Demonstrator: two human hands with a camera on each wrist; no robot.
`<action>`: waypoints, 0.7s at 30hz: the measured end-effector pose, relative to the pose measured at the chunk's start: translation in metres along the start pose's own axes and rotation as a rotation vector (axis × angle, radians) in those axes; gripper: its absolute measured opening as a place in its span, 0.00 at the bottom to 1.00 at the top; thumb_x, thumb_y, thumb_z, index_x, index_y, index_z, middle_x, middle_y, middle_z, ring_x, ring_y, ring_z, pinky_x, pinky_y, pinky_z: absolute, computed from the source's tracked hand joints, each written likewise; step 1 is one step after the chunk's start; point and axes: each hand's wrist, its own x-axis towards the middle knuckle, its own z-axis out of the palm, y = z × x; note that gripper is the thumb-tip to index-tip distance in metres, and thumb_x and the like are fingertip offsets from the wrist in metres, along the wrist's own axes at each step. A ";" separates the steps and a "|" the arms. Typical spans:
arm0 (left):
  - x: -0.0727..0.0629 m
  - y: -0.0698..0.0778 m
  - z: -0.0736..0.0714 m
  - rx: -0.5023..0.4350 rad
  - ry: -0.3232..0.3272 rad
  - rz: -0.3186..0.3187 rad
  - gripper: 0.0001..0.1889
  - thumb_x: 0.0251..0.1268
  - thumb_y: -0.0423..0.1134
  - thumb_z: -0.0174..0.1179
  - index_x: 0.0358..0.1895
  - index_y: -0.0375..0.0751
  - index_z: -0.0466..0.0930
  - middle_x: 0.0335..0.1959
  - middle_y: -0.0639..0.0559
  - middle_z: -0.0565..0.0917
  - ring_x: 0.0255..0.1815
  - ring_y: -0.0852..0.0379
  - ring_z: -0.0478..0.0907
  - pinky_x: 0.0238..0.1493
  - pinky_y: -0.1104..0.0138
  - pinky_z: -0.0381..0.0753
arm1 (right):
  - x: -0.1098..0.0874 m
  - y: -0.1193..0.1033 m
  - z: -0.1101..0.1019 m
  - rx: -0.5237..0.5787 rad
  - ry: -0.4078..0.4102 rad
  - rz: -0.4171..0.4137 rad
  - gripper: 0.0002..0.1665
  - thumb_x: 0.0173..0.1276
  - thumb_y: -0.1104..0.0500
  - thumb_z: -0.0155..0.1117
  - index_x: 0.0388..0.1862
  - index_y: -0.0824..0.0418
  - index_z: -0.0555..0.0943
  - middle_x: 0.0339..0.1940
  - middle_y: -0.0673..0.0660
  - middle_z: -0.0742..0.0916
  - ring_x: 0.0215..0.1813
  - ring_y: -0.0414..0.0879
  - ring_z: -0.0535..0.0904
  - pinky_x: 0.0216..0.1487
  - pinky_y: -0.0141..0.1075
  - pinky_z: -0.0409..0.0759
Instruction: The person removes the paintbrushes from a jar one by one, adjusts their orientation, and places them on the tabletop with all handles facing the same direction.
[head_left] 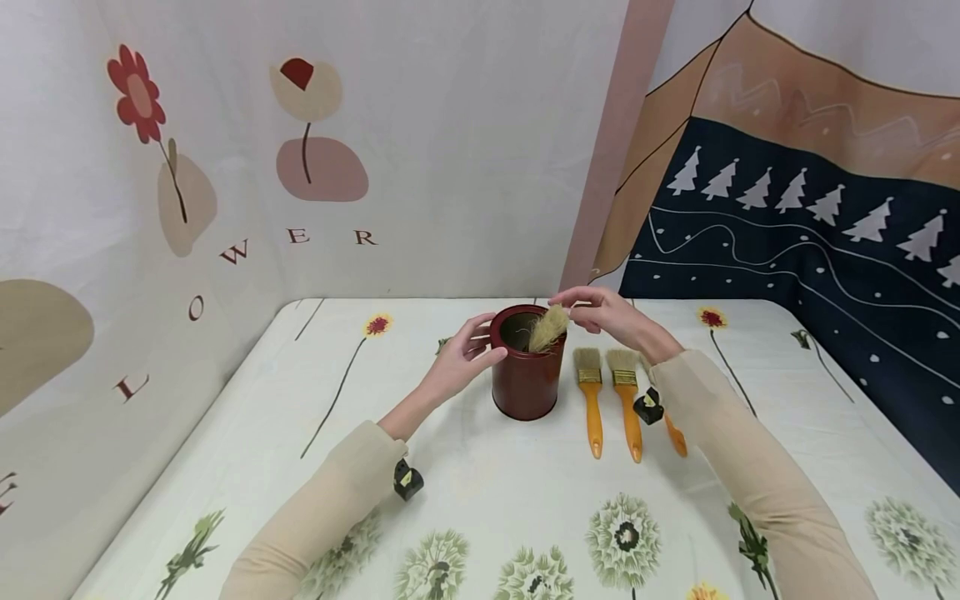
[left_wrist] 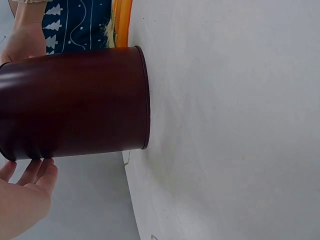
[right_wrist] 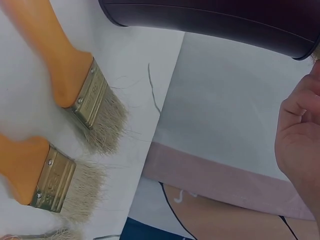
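Note:
A dark red can (head_left: pixel 525 387) stands upright on the table, its top open. My left hand (head_left: pixel 453 362) is at its left side, fingertips touching the wall just below the rim and the thumb toward the front; those fingertips (left_wrist: pixel 47 167) also show against the can in the left wrist view. My right hand (head_left: pixel 603 317) is at the right of the rim, fingers bent, pinching a pale yellowish tuft of bristly fibres (head_left: pixel 550 327). The tuft leans over the opening, and its lower end lies within the rim. In the right wrist view the can mostly hides it.
Two paintbrushes (head_left: pixel 588 400) with orange handles lie right of the can, bristles pointing away. A third paintbrush (head_left: pixel 676 435) is partly covered by my right wrist. A flower-printed cloth (head_left: pixel 465 492) covers the table, and printed curtains (head_left: pixel 465 125) rise behind and at the sides.

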 end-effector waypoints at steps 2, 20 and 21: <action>0.000 0.000 0.000 0.000 -0.001 0.003 0.30 0.56 0.43 0.60 0.63 0.47 0.61 0.55 0.46 0.69 0.55 0.52 0.68 0.55 0.65 0.66 | 0.000 0.000 0.000 0.010 0.009 0.000 0.18 0.66 0.58 0.51 0.52 0.63 0.74 0.35 0.60 0.74 0.21 0.46 0.64 0.29 0.35 0.64; -0.007 0.024 0.000 -0.012 -0.024 -0.014 0.30 0.59 0.37 0.57 0.63 0.36 0.57 0.56 0.38 0.67 0.56 0.44 0.65 0.57 0.57 0.63 | -0.003 -0.001 0.002 0.005 0.076 -0.019 0.13 0.64 0.57 0.56 0.42 0.65 0.76 0.28 0.59 0.76 0.29 0.51 0.68 0.23 0.34 0.65; -0.008 0.027 0.000 -0.008 -0.025 -0.016 0.30 0.59 0.36 0.57 0.63 0.35 0.57 0.56 0.37 0.67 0.56 0.43 0.65 0.57 0.56 0.63 | -0.004 -0.002 0.002 0.003 0.085 -0.019 0.13 0.64 0.57 0.56 0.42 0.64 0.76 0.28 0.59 0.76 0.30 0.50 0.68 0.23 0.33 0.66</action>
